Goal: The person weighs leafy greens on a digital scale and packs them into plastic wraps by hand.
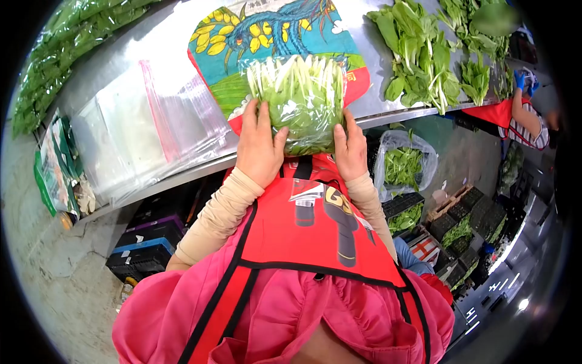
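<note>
A clear plastic bag packed with leafy greens (303, 109) lies in front of me at the table's near edge, its pale stems pointing away from me. My left hand (259, 145) grips its left side, fingers along the plastic and thumb on the near part. On the opposite side, my right hand (350, 148) holds the bag's near right corner. Beneath the bag is a colourful printed mat (224, 70) with a blue and yellow picture. The undersides of both hands are hidden.
Flat clear bags (121, 130) lie on the metal table (176, 36) to the left. Bagged greens (66, 54) fill the far left, and loose greens (421, 54) lie to the right. Below stand a lined bin of greens (403, 164) and crates (464, 218). A blue-gloved co-worker (526, 118) is at right.
</note>
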A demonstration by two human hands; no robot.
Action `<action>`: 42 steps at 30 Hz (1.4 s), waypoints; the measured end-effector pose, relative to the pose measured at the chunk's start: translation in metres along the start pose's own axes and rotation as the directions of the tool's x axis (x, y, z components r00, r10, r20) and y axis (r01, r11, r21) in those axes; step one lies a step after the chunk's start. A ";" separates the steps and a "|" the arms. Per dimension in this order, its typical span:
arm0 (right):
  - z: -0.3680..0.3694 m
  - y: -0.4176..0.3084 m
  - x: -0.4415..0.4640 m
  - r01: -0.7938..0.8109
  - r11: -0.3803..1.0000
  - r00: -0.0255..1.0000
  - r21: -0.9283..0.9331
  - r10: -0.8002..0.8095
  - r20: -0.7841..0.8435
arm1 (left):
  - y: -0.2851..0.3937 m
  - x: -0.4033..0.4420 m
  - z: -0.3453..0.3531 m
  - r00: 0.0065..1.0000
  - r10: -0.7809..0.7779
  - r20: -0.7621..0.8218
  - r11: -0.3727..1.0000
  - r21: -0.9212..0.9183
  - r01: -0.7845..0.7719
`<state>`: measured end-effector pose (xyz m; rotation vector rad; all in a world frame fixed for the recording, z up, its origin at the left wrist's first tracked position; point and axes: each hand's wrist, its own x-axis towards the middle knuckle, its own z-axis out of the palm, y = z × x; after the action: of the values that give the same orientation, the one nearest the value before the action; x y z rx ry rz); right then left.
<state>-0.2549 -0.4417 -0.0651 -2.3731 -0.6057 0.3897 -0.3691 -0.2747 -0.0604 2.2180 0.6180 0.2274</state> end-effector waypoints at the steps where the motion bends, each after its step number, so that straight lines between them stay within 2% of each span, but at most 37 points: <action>1: -0.003 0.001 0.002 0.010 1.000 1.000 0.007 -0.010 -0.008 | 0.001 0.002 -0.002 0.998 -0.064 -0.002 0.998 -0.003 0.064; 2: -0.006 0.003 0.006 -0.007 0.999 1.000 0.052 0.005 0.023 | 0.002 0.004 -0.003 0.992 -0.128 -0.006 0.992 -0.005 0.128; 5: -0.010 0.014 0.014 -0.005 0.991 0.998 0.133 -0.004 0.064 | -0.002 0.007 0.001 0.983 -0.182 0.014 0.983 -0.035 0.182; 6: -0.015 0.011 0.015 -0.149 0.923 0.983 0.356 0.098 0.157 | 0.000 0.009 0.000 0.968 -0.246 0.044 0.965 -0.077 0.249; 7: -0.017 0.009 0.019 -0.285 0.789 0.948 0.545 0.150 0.279 | -0.008 0.007 0.006 0.972 -0.235 0.027 0.966 -0.102 0.237; 9: -0.028 0.016 0.027 -0.512 0.580 0.851 0.634 0.244 0.465 | -0.014 0.010 0.008 0.962 -0.272 0.027 0.937 -0.222 0.271; 11: -0.042 0.002 0.036 -0.306 0.593 0.923 0.745 -0.006 0.385 | -0.028 0.015 0.013 0.947 -0.311 0.074 0.803 -0.512 0.304; 12: -0.057 -0.022 0.044 -0.211 0.686 0.933 0.697 -0.071 0.353 | 0.009 0.026 -0.024 0.911 -0.348 0.221 0.705 -0.580 0.409; 13: -0.075 -0.049 0.050 -0.110 0.764 0.938 0.635 -0.131 0.320 | -0.001 0.026 -0.015 0.899 -0.362 0.246 0.627 -0.649 0.431; 14: -0.086 -0.066 0.057 0.084 0.838 0.940 0.539 -0.247 0.237 | 0.003 0.027 -0.015 0.913 -0.337 0.231 0.532 -0.753 0.387; 15: -0.098 -0.087 0.064 0.113 0.829 0.934 0.548 -0.277 0.227 | 0.007 0.030 -0.014 0.926 -0.309 0.216 0.424 -0.841 0.337; 16: -0.108 -0.110 0.071 0.370 0.869 0.889 0.329 -0.434 0.147 | 0.015 0.035 -0.015 0.933 -0.306 0.188 0.436 -0.843 0.313; 17: -0.115 -0.130 0.075 0.580 0.811 0.804 0.072 -0.584 0.106 | 0.027 0.038 -0.019 0.909 -0.226 0.350 0.087 -0.922 0.377; 18: -0.118 -0.146 0.079 0.636 0.768 0.766 0.074 -0.640 0.061 | 0.033 0.038 -0.021 0.877 -0.086 0.472 -0.269 -0.859 0.436; 19: -0.114 -0.148 0.088 0.646 0.759 0.758 0.080 -0.650 0.056 | 0.028 0.037 -0.020 0.883 -0.090 0.461 -0.261 -0.866 0.426; 21: -0.092 -0.138 0.113 0.665 0.718 0.719 0.204 -0.690 0.084 | -0.006 0.031 -0.005 0.768 -0.283 0.575 -0.100 -0.814 0.572; 22: -0.073 -0.129 0.131 0.645 0.750 0.755 0.147 -0.655 0.031 | -0.056 0.020 0.028 0.771 -0.378 0.512 -0.188 -0.858 0.477; 23: -0.050 -0.110 0.148 0.654 0.742 0.747 0.149 -0.664 0.027 | -0.055 0.024 0.017 0.778 -0.379 0.501 -0.183 -0.865 0.468; 25: -0.003 -0.065 0.175 0.581 0.782 0.804 -0.226 -0.595 0.010 | -0.046 0.027 -0.006 0.791 -0.480 0.381 -0.395 -0.898 0.193; 26: 0.020 -0.045 0.182 0.586 0.779 0.801 -0.221 -0.598 0.015 | -0.057 0.027 -0.007 0.825 -0.402 0.397 -0.448 -0.871 0.201; 27: 0.042 -0.026 0.185 0.579 0.789 0.809 -0.203 -0.587 0.027 | -0.054 0.031 -0.011 0.825 -0.406 0.394 -0.445 -0.873 0.199; 29: 0.052 -0.019 0.187 0.561 0.805 0.825 -0.192 -0.564 0.043 | -0.039 0.044 -0.012 0.814 -0.525 0.248 -0.118 -0.969 0.219; 30: 0.055 -0.023 0.186 0.536 0.836 0.844 -0.122 -0.529 0.082 | -0.043 0.054 -0.003 0.819 -0.543 0.184 -0.121 -0.983 0.141; 31: 0.056 -0.025 0.186 0.503 0.863 0.860 -0.051 -0.494 0.125 | -0.047 0.061 0.001 0.817 -0.543 0.193 -0.127 -0.981 0.147; 33: 0.048 -0.029 0.188 0.499 0.866 0.858 -0.026 -0.490 0.152 | -0.052 0.073 0.006 0.808 -0.563 0.176 -0.080 -0.984 0.159; 36: 0.028 -0.037 0.197 0.493 0.870 0.852 0.019 -0.487 0.194 | -0.058 0.078 0.002 0.780 -0.572 0.253 -0.190 -0.966 0.175; 37: 0.020 -0.039 0.200 0.309 0.912 0.897 0.269 -0.373 0.236 | -0.058 0.081 -0.004 0.771 -0.571 0.282 -0.234 -0.956 0.176; 38: 0.015 -0.038 0.205 0.090 0.867 0.915 0.490 -0.266 0.304 | -0.057 0.083 -0.012 0.787 -0.549 0.281 -0.264 -0.952 0.155; 39: 0.015 -0.033 0.210 0.081 0.869 0.918 0.488 -0.255 0.303 | -0.053 0.088 -0.023 0.785 -0.546 0.292 -0.267 -0.949 0.167; 41: 0.017 -0.019 0.215 0.029 0.773 0.980 0.634 -0.147 0.135 | -0.045 0.105 -0.047 0.777 -0.589 0.223 -0.252 -0.964 0.086; 42: 0.012 -0.021 0.211 0.010 0.885 0.986 0.466 -0.085 0.142 | -0.042 0.120 -0.056 0.773 -0.590 0.233 -0.252 -0.963 0.098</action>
<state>-0.0874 -0.3128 -0.0857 -1.8754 -0.5672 0.6317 -0.3001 -0.1540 -0.0596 0.2802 0.8412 0.5482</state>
